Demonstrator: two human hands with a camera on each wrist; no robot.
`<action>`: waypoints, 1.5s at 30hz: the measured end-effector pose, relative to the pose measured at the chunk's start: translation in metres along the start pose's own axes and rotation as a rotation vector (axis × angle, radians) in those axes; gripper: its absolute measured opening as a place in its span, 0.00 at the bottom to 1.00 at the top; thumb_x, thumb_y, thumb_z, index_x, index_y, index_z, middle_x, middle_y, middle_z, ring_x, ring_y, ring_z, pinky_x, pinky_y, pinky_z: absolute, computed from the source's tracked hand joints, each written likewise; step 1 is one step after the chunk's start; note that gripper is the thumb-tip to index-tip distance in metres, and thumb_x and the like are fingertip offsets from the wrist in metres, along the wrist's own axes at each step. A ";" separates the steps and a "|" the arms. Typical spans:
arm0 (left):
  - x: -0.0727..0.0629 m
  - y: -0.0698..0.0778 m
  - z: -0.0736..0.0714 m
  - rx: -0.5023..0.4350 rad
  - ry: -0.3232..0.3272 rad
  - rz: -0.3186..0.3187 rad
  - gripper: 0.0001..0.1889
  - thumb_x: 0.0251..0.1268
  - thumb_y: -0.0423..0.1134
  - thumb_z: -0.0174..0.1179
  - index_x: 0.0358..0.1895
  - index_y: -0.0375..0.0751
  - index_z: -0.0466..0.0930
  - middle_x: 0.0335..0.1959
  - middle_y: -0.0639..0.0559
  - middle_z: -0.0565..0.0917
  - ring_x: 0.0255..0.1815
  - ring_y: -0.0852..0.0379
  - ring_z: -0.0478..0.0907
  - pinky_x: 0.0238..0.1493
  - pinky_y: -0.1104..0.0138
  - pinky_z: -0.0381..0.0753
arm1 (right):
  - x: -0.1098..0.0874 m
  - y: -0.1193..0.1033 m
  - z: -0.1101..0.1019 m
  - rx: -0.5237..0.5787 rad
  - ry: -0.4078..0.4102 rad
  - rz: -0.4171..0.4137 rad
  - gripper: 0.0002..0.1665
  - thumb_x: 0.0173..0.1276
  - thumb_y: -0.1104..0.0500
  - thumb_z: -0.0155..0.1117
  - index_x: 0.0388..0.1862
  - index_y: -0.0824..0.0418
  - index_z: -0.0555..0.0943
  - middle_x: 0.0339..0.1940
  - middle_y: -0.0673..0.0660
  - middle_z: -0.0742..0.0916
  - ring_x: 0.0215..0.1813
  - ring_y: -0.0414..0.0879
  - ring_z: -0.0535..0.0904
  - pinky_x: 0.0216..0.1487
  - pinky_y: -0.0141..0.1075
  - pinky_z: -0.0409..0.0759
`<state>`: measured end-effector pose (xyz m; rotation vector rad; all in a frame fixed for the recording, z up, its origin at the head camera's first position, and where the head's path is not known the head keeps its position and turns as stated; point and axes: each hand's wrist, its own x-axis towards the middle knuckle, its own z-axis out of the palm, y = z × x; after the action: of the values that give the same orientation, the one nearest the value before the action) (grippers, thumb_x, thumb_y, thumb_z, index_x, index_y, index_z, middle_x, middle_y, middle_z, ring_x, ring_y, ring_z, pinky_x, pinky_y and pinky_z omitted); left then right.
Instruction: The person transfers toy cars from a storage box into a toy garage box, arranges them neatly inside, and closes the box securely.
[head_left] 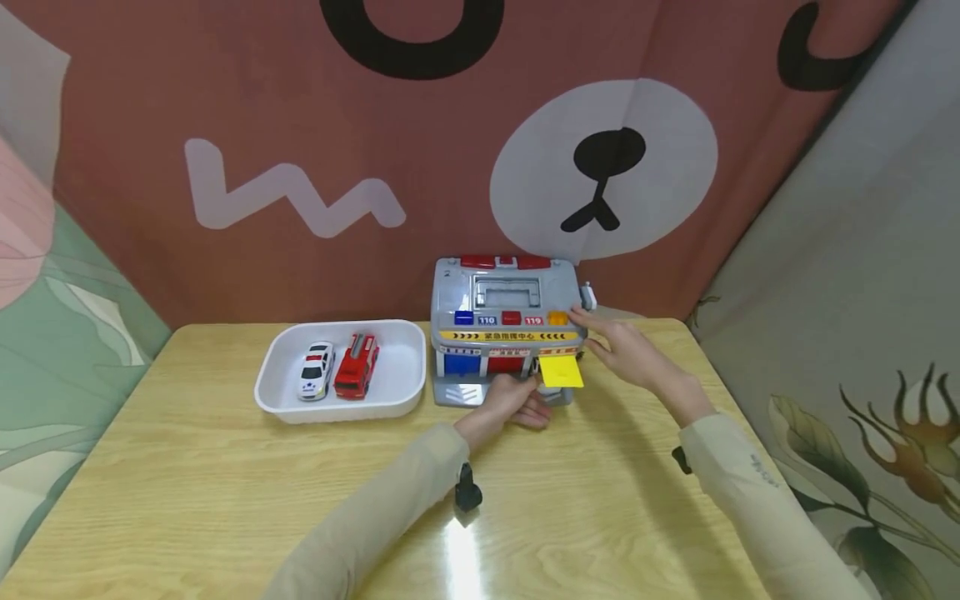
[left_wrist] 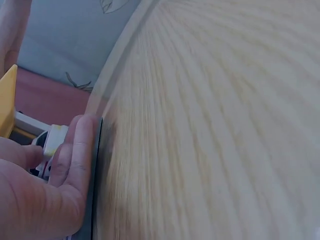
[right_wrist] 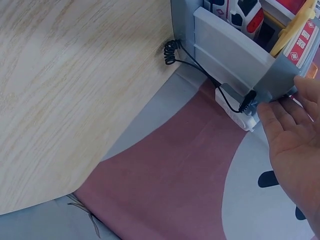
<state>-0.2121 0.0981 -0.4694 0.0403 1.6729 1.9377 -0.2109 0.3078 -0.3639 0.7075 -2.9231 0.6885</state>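
A grey toy emergency station (head_left: 450, 292) stands at the table's back, with its blue door (head_left: 462, 365) and red door (head_left: 508, 365) down. Its yellow door (head_left: 561, 372) is raised outward. In that right bay sits a white toy car (right_wrist: 245, 12) with dark windows and a red light; the door hides much of it from above. My left hand (head_left: 513, 400) is at the bay's front, its thumb and fingers pinching the near end of the car. Beside the orange button (head_left: 557, 318), my right hand (head_left: 630, 350) touches the station's right corner with its fingers extended.
To the left, a white tray (head_left: 401, 383) contains a white police car (head_left: 317, 371) and a red fire truck (head_left: 357, 367). A coiled black cord (right_wrist: 171, 52) hangs at the station's right side, near a white handset-like piece (right_wrist: 232, 112). Curtains rise behind the table.
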 end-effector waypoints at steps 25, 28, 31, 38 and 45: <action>-0.005 0.024 -0.016 -0.243 -0.294 -0.045 0.42 0.71 0.64 0.42 0.68 0.25 0.57 0.61 0.26 0.71 0.58 0.33 0.74 0.57 0.42 0.72 | -0.001 0.003 0.002 0.028 0.025 -0.014 0.34 0.69 0.69 0.60 0.72 0.65 0.64 0.74 0.63 0.64 0.71 0.60 0.62 0.63 0.55 0.68; -0.005 0.026 -0.017 -0.238 -0.305 -0.057 0.41 0.73 0.63 0.41 0.69 0.26 0.56 0.61 0.27 0.71 0.59 0.33 0.73 0.57 0.43 0.72 | -0.001 0.003 0.002 0.029 0.016 -0.006 0.33 0.70 0.69 0.59 0.73 0.64 0.63 0.74 0.63 0.64 0.71 0.60 0.62 0.64 0.55 0.68; -0.006 0.027 -0.017 -0.258 -0.314 -0.062 0.41 0.72 0.63 0.42 0.70 0.27 0.55 0.62 0.26 0.70 0.60 0.33 0.72 0.58 0.43 0.71 | -0.002 0.001 0.002 0.029 0.013 0.005 0.33 0.70 0.68 0.59 0.73 0.64 0.63 0.74 0.63 0.64 0.71 0.60 0.63 0.64 0.55 0.68; -0.017 0.023 -0.023 -0.235 -0.330 -0.015 0.42 0.74 0.64 0.36 0.70 0.26 0.55 0.64 0.25 0.67 0.61 0.32 0.70 0.56 0.45 0.74 | -0.003 -0.004 0.004 0.028 0.002 0.021 0.32 0.72 0.64 0.58 0.73 0.64 0.63 0.74 0.64 0.64 0.68 0.60 0.67 0.63 0.54 0.69; -0.036 0.035 -0.044 -0.212 -0.317 0.022 0.42 0.74 0.65 0.33 0.71 0.27 0.55 0.63 0.28 0.71 0.61 0.33 0.71 0.61 0.43 0.67 | -0.003 -0.005 0.001 0.032 0.003 0.042 0.31 0.73 0.62 0.57 0.73 0.64 0.63 0.74 0.63 0.63 0.70 0.60 0.63 0.64 0.54 0.67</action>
<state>-0.2125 0.0413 -0.4349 0.2707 1.2620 1.9946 -0.2061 0.3046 -0.3632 0.6490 -2.9379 0.7413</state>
